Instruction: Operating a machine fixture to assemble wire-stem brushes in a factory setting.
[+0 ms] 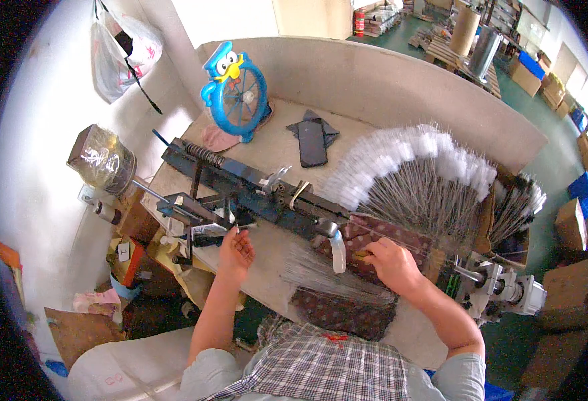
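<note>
My right fingers (376, 250) pinch a small yellowish piece (361, 254); my left fingers (245, 245) curl near the black machine (250, 190), whether gripping I can't tell.

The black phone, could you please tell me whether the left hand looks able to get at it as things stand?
Probably yes, but not straight across: the long black machine lies between the left hand and the black phone. The phone's top is uncovered, so reaching over the machine might work.
</note>
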Available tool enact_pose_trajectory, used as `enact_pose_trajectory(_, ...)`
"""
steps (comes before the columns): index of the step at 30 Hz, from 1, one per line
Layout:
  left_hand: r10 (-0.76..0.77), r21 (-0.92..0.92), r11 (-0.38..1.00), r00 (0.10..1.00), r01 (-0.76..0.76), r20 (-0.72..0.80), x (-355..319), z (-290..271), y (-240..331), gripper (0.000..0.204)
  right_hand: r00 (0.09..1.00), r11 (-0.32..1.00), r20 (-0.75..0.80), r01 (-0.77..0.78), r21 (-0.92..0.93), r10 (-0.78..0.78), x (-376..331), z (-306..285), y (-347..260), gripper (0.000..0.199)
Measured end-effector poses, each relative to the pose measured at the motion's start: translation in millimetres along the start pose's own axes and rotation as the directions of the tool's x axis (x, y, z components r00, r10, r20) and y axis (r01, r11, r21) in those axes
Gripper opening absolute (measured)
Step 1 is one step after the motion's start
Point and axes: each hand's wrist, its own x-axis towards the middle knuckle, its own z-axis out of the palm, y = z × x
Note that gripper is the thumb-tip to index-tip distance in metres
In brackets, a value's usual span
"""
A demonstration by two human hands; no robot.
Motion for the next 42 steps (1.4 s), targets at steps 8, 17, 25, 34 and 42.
enact_pose_trajectory(8, 0.087, -0.046, 0.995, 0.996, -0.087, 0.009, 7.9, -4.6, -9.0, 0.013, 0.999, 1.000, 0.051, 0.003, -0.007, -0.003, -15.4, -22.4, -6.4, 0.022)
enact_pose_trajectory(17, 0.064, 0.347, 0.903, 0.878, -0.253, 0.474, -100.6, 110.8, -101.3, 0.014, 0.925, 0.995, -0.366, -0.092, 0.037, 0.099, -15.0, -66.9, 7.6, 0.014)
enact_pose_trajectory(25, -0.057, 0.407, 0.863, 0.744, -0.299, 0.666, -95.8, 168.9, -158.2, 0.015, 0.923, 0.776, -0.070, -0.275, 0.567, 0.378, -34.2, -69.0, 25.5, 0.020)
enact_pose_trajectory(34, 0.152, 0.269, 0.918, 0.885, -0.291, 0.440, -96.8, 163.3, -135.5, 0.012, 0.870, 0.988, -0.468, 0.151, -0.043, -0.154, -12.2, -72.6, 11.5, 0.014)
enact_pose_trajectory(42, -0.060, 0.200, 0.979, 0.876, -0.043, 0.479, -97.7, 160.3, -117.9, 0.015, 0.919, 0.988, -0.363, 0.128, -0.089, -0.152, 30.2, -38.9, -4.6, 0.015)
